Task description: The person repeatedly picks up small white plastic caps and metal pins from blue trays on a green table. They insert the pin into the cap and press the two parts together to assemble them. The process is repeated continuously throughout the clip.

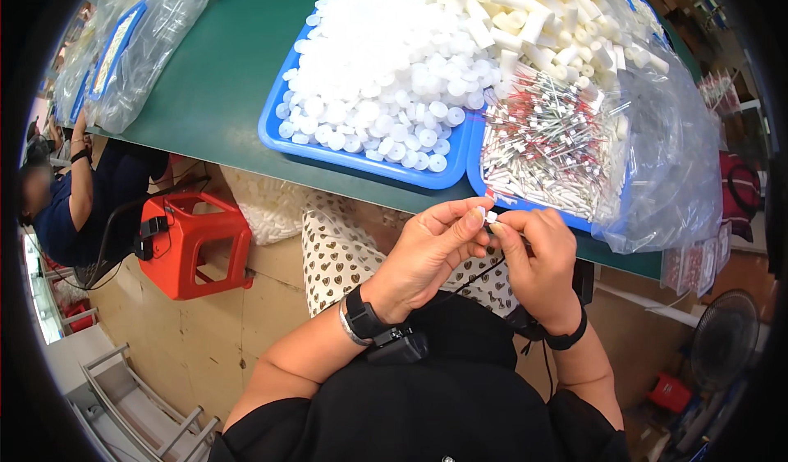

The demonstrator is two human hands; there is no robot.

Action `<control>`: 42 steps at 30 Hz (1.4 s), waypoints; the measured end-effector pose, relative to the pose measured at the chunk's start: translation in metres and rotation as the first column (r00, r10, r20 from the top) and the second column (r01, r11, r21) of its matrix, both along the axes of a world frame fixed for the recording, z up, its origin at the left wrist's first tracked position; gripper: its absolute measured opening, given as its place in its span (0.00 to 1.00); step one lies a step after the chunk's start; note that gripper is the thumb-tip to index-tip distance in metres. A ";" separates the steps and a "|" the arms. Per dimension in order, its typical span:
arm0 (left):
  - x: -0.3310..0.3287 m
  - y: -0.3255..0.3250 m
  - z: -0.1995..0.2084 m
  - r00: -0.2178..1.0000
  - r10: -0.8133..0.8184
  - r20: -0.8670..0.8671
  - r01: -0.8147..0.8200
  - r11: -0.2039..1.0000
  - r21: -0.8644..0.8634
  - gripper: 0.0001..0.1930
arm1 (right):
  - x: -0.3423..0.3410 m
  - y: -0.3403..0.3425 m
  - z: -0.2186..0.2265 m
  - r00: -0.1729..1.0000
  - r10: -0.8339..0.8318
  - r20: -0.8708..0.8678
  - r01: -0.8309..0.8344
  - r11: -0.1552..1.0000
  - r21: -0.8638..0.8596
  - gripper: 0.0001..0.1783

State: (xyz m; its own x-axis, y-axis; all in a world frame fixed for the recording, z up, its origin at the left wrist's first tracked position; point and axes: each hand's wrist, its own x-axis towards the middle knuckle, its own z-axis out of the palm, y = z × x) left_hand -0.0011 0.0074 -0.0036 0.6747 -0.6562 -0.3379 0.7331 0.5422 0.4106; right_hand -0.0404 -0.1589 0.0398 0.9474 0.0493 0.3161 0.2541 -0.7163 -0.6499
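Note:
My left hand (pixel 431 253) and my right hand (pixel 540 261) meet in front of the table's near edge, thumbs and fingers pinched. Between their fingertips is a small white plastic piece (pixel 491 216); its exact kind is too small to make out. A bit of red shows just above it, by the left fingertips. Right beyond the hands is a blue tray (pixel 474 171) holding thin red-and-white wired parts (pixel 546 117) and slim white sticks (pixel 542 185). To its left, a larger blue tray (pixel 361 163) is heaped with translucent white discs (pixel 386 76).
Cream foam-like tubes (pixel 533 19) pile up behind the wired parts. Clear plastic bagging (pixel 657 166) drapes over the right tray's side. On the floor at left is a red stool (pixel 197 244), with a seated person (pixel 82 199) beyond it. A fan (pixel 724 339) stands at lower right.

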 end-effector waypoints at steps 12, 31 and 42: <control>-0.003 -0.012 -0.002 0.999 0.029 0.036 -0.031 0.997 0.077 0.22 | -0.003 0.009 -0.009 0.994 -0.107 -0.026 0.109 0.989 0.099 0.02; 0.000 -0.011 0.004 0.993 -0.009 0.121 -0.005 0.993 0.120 0.20 | 0.003 -0.085 0.014 0.986 -0.132 0.098 0.164 0.778 -0.606 0.06; 0.004 -0.012 0.010 0.988 0.033 0.153 -0.054 0.989 0.138 0.21 | 0.007 -0.090 0.010 0.989 -0.069 0.132 0.125 0.869 -0.478 0.06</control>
